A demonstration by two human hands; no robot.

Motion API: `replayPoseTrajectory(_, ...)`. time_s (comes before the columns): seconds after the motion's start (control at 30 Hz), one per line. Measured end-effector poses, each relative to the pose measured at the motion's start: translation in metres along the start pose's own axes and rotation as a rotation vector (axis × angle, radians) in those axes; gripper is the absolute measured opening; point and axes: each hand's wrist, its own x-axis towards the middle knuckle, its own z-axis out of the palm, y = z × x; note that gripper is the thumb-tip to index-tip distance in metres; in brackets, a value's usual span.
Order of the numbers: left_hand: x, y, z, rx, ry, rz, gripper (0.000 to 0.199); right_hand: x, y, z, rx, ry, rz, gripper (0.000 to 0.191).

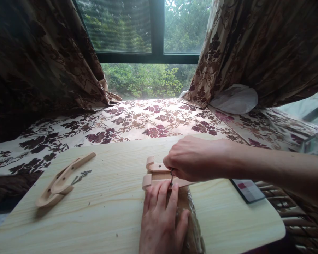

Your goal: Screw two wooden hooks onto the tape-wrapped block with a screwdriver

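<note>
My right hand [198, 158] is closed in a fist around a screwdriver, its handle hidden in the fingers. The thin metal shaft [171, 179] points down at a pale wooden hook [147, 180] with an upturned end. My left hand [163, 218] lies flat, its fingers spread, with the fingertips on that hook beside the shaft. Just behind it, a second wooden hook [155, 167] shows a dark screw hole. Both hooks rest on a brown board [192, 215] whose right side looks covered in clear, shiny plastic.
On the left of the pale wooden table [108, 211] lie more curved wooden hooks [60, 181] beside a few screws [81, 176]. A flat dark-edged device, perhaps a phone [249, 190], sits near the right edge. Beyond are floral cloth [153, 123], curtains and a window.
</note>
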Motion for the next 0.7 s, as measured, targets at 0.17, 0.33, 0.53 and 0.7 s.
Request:
replayPoseTrajectory(0.17, -0.002, 0.0008, 0.0035, 0.005, 0.013, -0.002, 0.04, -0.0051, 0.0027, -0.0019, 0.015, 0.04, -0.038, 0.013)
replayPoseTrajectory(0.33, 0.0004, 0.0004, 0.0, 0.005, -0.015, 0.007, 0.041, -0.0044, 0.0015, 0.0035, 0.018, 0.003, -0.031, 0.014)
replayPoseTrajectory(0.53, 0.0016, 0.0004, -0.004, 0.054, -0.068, 0.053, 0.044, -0.0083, -0.0007, -0.001, -0.011, -0.025, 0.03, 0.011)
replayPoseTrajectory(0.7, 0.0008, 0.0013, -0.0025, 0.03, -0.049, 0.021, 0.042, -0.0067, 0.0019, 0.0045, 0.061, 0.048, -0.06, 0.014)
